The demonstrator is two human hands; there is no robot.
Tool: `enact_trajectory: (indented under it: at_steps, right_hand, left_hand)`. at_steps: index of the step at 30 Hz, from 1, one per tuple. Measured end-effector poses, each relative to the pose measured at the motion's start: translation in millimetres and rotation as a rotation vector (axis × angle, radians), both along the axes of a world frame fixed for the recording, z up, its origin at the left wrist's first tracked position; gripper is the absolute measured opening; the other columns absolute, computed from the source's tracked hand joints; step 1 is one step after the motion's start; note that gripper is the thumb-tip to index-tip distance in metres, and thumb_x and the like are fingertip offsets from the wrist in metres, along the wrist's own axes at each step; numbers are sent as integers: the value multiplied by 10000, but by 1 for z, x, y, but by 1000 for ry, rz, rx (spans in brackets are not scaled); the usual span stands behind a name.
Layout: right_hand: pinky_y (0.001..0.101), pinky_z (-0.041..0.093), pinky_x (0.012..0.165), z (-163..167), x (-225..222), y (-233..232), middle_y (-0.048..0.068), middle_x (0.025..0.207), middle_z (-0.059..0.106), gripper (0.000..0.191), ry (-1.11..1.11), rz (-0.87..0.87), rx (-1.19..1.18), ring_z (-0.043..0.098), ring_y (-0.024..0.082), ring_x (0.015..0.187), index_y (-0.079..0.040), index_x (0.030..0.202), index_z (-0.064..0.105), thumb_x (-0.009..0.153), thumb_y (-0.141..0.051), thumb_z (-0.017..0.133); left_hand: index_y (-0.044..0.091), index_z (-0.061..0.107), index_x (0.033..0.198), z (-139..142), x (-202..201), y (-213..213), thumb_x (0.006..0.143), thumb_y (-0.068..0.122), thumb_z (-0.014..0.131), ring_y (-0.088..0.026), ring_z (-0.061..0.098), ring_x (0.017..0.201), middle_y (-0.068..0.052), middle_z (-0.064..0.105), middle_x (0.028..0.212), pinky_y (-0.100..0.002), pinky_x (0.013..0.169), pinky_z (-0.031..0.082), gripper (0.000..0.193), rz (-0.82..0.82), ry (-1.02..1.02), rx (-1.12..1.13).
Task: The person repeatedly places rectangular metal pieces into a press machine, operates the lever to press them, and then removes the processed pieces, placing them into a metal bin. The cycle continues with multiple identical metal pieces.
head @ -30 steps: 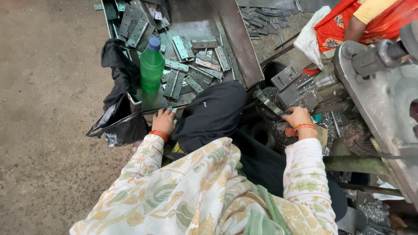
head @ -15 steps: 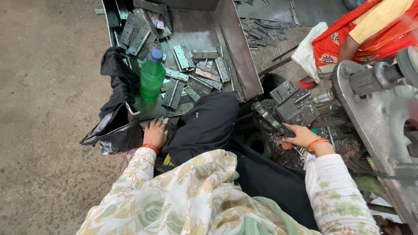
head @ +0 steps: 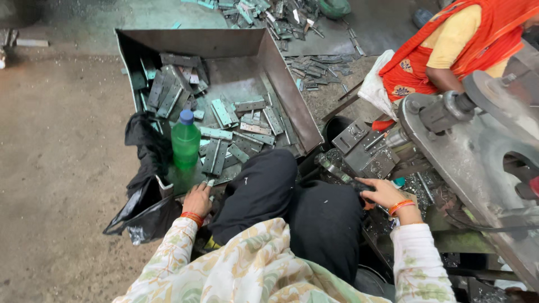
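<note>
My left hand [head: 197, 200] rests at the near edge of a metal tray [head: 292, 95], fingers curled on a flat grey metal piece [head: 209, 180] beside a green plastic bottle [head: 185, 146]. The tray holds several flat grey-green metal strips [head: 247, 126]. My right hand [head: 382, 193] reaches to the right and grips a dark metal piece [head: 339, 173] next to the die block [head: 365, 148] of a press machine. My knees in dark trousers lie between the two hands.
A heavy grey press machine [head: 483, 151] fills the right side. Another person in orange and yellow [head: 449, 45] sits behind it. A black plastic bag [head: 143, 185] lies left of the tray. More metal strips [head: 314, 64] are scattered on the floor beyond.
The camera has drawn closer and tilted. My right hand has moved left from the machine bed toward the die block; my left hand stays at the tray's near edge.
</note>
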State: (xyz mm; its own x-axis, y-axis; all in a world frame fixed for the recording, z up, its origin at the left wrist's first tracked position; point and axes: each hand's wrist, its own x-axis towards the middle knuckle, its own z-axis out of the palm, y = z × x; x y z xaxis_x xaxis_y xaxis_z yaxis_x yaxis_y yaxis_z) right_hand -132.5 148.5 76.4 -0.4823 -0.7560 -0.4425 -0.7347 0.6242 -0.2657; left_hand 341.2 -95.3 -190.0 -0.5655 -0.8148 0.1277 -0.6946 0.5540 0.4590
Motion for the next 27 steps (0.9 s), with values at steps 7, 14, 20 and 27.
enact_trajectory:
  at_steps: [7, 14, 20, 27]
  right_hand:
    - [420, 576, 834, -15, 12, 9, 227, 1003, 770, 560, 98, 62, -341, 744, 348, 914, -109, 1323, 691, 772, -204, 714]
    - [459, 554, 962, -17, 21, -19, 186, 1133, 741, 602, 347, -167, 72, 699, 379, 1085, -233, 1323, 692, 726, -307, 719]
    - [477, 571, 941, -32, 40, -41, 126, 1192, 726, 576, 444, -306, 174, 713, 375, 1057, -211, 1362, 641, 800, -337, 632]
    - [464, 557, 949, -35, 41, -40, 105, 1249, 693, 618, 421, -353, 60, 684, 348, 1106, -195, 1324, 651, 717, -313, 672]
  left_hand:
    - [115, 627, 1290, 6, -45, -41, 819, 204, 673, -309, 557, 1277, -74, 621, 1353, -436, 1037, 503, 481, -34, -5, -58]
    - [123, 559, 1390, -12, -91, -67, 778, 282, 724, -372, 494, 1356, -100, 562, 1403, -483, 1068, 477, 653, 57, -198, -129]
    - [135, 611, 1267, -25, -105, -81, 808, 294, 730, -377, 462, 1440, -125, 528, 1463, -506, 1096, 489, 500, 114, -317, -28]
    - [1, 532, 1352, -53, -106, -99, 705, 105, 792, -504, 472, 1295, -334, 445, 1429, -544, 1086, 453, 705, 169, 149, 107]
